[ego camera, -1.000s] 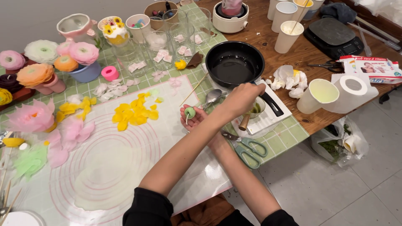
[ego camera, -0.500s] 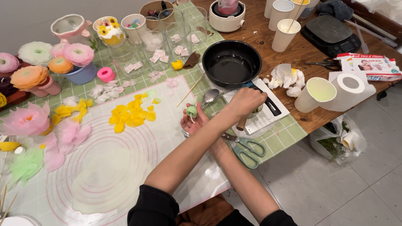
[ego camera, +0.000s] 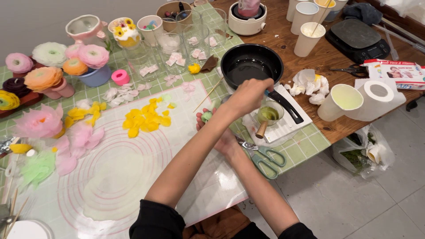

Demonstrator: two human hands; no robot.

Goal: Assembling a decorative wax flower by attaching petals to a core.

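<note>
Arms are crossed mid-frame: left hand [ego camera: 249, 95] is curled shut over the small cup of green liquid [ego camera: 269, 114], can't tell what it grips. Right hand [ego camera: 211, 126] pinches a little green ball [ego camera: 206, 116] beside the black pan [ego camera: 251, 67].

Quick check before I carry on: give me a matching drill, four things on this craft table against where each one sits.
Things:
1. black pan
2. scissors with green handles
3. yellow petals
4. pink tape roll

Places:
A. on the white mat
B. near the table's front edge, beside the forearms
C. on the green checked cloth, by the blue bowl
D. beyond the hands, partly on the wooden tabletop

Pairs: 1-D, 2-B, 3-A, 4-C
</note>
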